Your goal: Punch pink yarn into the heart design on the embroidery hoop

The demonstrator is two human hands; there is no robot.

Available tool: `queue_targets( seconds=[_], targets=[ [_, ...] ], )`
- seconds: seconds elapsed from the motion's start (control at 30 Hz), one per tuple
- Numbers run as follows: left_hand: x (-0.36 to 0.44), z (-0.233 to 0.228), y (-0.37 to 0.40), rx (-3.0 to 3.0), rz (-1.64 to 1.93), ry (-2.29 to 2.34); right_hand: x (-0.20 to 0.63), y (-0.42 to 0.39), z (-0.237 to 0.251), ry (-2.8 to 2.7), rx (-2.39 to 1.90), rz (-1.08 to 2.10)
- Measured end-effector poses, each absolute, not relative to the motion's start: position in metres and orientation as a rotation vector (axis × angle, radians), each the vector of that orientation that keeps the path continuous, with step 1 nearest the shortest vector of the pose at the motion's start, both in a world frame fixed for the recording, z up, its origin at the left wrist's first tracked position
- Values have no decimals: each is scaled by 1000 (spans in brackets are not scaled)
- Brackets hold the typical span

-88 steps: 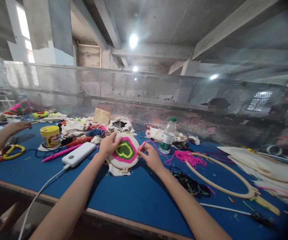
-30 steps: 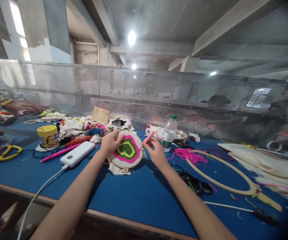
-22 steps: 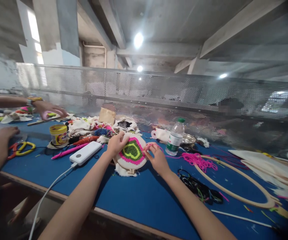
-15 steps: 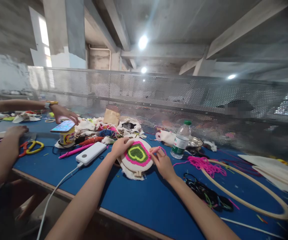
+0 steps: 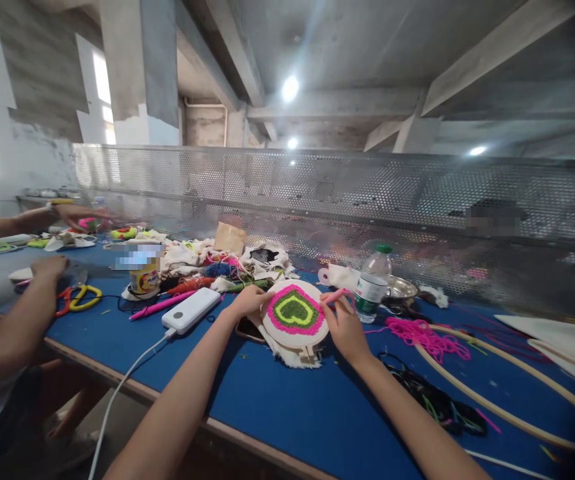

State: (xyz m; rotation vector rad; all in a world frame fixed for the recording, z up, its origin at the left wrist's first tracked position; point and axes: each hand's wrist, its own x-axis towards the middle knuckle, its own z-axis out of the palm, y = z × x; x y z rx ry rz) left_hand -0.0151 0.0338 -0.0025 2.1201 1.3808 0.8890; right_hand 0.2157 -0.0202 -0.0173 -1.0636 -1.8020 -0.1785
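bottle label [image 5: 368,291]: I see green and white print, too small for me to read.
yellow tub [image 5: 144,281]: I make out a coloured label, its wording blurred.
power bank [image 5: 191,310]: I find no legible marking.

- There is one view only, from a camera worn on the person's head, so no second view shares any part of the scene.
- It faces forward and slightly down across the blue desk [image 5: 277,400], whose near edge runs slantwise through the lower left.
- Both forearms reach in from the bottom edge; the left hand [image 5: 247,301] and right hand [image 5: 344,327] sit mid-frame, near the lens.
- The perforated metal screen [image 5: 367,193] crosses the middle, with concrete ceiling beams [image 5: 492,47] filling the top.
- The wide lens bends the edges.
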Motion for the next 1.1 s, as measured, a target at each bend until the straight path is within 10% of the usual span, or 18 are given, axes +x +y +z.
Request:
queue_targets(
  seconds=[1.1],
  targets=[
    [-11,18,19,2220,1435,1546,197,-41,-4,-1858,-1183,-66]
  ],
)
